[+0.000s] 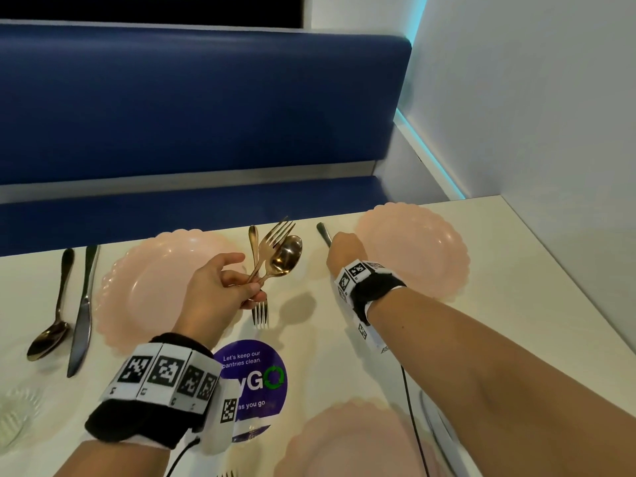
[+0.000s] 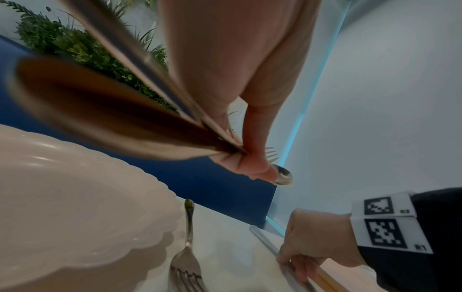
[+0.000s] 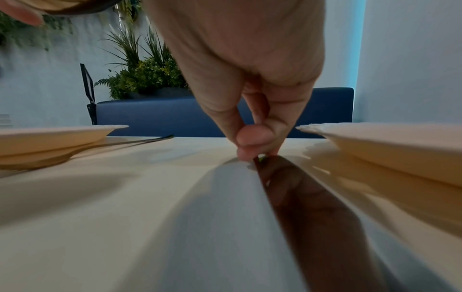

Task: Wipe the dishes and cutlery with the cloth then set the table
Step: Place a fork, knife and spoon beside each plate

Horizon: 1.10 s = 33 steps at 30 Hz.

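Spanning the whole lower scene: pale tabletop (image 1: 344, 342), blue bench seat (image 1: 206, 108) behind its far edge, white wall to the right. Set on it, three pink scalloped plates: far-left plate (image 1: 144, 290), far-right plate (image 1: 423, 249), near plate (image 1: 344, 442) at the bottom edge. Stuck between them, round purple sticker (image 1: 256, 376) with white lettering. Lying left of the far-left plate, side by side and apart: silver knife (image 1: 82, 311) and dark spoon (image 1: 51, 321). Resting just right of the same plate, tines toward the camera: silver fork (image 1: 260, 313), partly hidden under the left hand. At the lower left corner, clear glass dish (image 1: 15, 414), blurred.

Raised above the tabletop, left hand (image 1: 220, 287) closed around a bundle of gold cutlery: gold fork (image 1: 275, 235) and gold spoon (image 1: 285, 256) fanning upward, plus a third slim gold handle (image 1: 253, 242) of unclear kind. Lowered to the tabletop just left of the far-right plate, right hand (image 1: 344, 253) pinching the second knife (image 1: 324, 233) between thumb and fingertips (image 3: 252, 136), blade flat on the surface, handle end pointing toward the bench.
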### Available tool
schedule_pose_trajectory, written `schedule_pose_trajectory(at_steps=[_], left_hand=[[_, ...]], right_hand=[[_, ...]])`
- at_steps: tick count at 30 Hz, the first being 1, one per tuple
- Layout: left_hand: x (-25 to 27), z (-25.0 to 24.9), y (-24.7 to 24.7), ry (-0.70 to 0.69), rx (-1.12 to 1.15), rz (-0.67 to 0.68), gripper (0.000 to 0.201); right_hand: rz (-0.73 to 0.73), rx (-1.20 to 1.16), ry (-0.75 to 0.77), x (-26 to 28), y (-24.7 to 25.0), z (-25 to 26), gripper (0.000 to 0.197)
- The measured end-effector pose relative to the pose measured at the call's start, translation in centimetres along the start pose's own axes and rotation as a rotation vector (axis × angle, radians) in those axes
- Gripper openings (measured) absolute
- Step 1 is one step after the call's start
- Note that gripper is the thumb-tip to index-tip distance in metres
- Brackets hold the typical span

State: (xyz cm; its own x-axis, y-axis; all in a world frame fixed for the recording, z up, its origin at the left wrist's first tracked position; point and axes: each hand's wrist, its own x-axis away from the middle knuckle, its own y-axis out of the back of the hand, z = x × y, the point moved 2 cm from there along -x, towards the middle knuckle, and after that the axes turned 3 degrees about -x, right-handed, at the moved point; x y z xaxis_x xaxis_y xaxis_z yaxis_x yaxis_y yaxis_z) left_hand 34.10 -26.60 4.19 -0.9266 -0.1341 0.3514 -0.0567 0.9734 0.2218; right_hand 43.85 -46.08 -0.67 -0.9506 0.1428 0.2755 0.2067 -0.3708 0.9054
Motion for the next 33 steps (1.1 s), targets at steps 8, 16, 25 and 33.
schedule_pose_trajectory(at_steps=[8, 16, 25, 33], left_hand=[[-0.2, 0.1, 0.1, 0.033, 0.092, -0.007, 0.044], [-0.4, 0.2, 0.7, 0.052, 0.144, 0.002, 0.048], [-0.4, 0.1, 1.2, 0.088, 0.175, -0.014, 0.054], [-0.8, -0.3, 0.0, 0.080, 0.112, -0.002, 0.068]], right_hand=[[-0.006, -0.010, 0.018, -1.0, 0.5, 0.3, 0.037], [-0.001, -0.014, 0.022, -1.1, 0.8, 0.4, 0.033], [-0.020, 0.016, 0.072, -0.4, 1.5, 0.8, 0.026], [0.042, -0.116, 0.965, 7.8, 2.9, 5.8, 0.016]])
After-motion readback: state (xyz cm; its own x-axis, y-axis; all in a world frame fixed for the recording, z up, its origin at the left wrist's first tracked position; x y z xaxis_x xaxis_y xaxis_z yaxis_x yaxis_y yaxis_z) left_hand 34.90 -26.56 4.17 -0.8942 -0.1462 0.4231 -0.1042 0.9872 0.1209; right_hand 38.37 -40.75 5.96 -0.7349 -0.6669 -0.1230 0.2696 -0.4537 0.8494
